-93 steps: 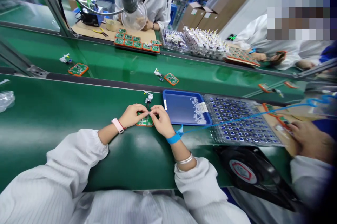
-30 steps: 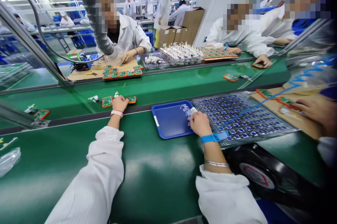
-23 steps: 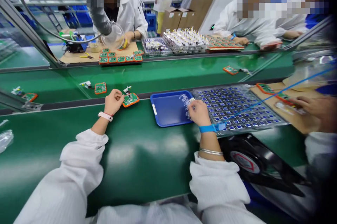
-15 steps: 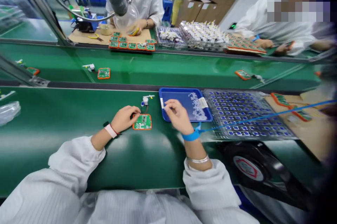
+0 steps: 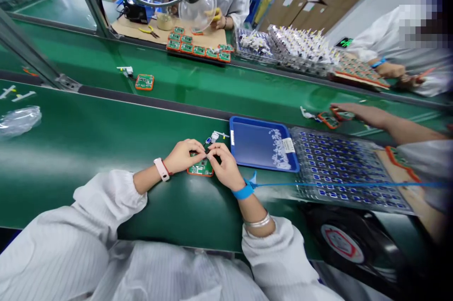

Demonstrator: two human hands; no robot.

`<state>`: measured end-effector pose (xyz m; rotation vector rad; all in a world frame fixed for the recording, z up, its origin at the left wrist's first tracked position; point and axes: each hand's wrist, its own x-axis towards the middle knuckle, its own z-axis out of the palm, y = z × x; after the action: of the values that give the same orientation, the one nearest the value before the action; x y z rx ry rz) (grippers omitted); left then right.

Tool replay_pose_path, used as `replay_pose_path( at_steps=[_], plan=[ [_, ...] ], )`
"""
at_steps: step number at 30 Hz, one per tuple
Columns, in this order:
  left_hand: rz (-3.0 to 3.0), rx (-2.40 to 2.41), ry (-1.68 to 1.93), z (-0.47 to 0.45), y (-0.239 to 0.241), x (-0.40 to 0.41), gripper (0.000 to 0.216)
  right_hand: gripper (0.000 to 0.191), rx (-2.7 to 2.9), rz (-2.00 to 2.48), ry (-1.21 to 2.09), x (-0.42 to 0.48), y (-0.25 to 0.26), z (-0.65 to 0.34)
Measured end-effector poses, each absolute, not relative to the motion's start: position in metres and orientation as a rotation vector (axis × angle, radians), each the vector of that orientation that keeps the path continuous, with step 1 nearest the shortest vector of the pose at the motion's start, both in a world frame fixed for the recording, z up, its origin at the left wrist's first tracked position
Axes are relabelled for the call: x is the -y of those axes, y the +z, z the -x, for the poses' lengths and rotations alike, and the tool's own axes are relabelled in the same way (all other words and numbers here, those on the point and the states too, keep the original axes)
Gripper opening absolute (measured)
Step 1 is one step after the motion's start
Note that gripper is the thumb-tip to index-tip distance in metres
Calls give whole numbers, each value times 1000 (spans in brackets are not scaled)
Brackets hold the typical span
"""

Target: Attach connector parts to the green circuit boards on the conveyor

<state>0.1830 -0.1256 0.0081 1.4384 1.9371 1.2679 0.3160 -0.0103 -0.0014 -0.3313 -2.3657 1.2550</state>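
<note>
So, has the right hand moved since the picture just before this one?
Yes, leftward: the right hand was over the left part of the blue tray; now its fingertips are at the green circuit board.

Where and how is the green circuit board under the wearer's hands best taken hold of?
Probably by the orange rim along the near edge of the circuit board, approached from the wearer's side: the board lies flat with that edge exposed, while the left hand and right hand reach over its far part and a white piece lies just beyond.
</note>
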Motion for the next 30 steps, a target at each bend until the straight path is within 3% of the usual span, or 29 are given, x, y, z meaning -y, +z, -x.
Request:
replay_pose_path(
  at_steps=[30],
  plan=[
    [-1406, -1979, 1043, -185, 18, 122, 12, 14, 2483, 420, 1276, 11, -4, -318]
  ],
)
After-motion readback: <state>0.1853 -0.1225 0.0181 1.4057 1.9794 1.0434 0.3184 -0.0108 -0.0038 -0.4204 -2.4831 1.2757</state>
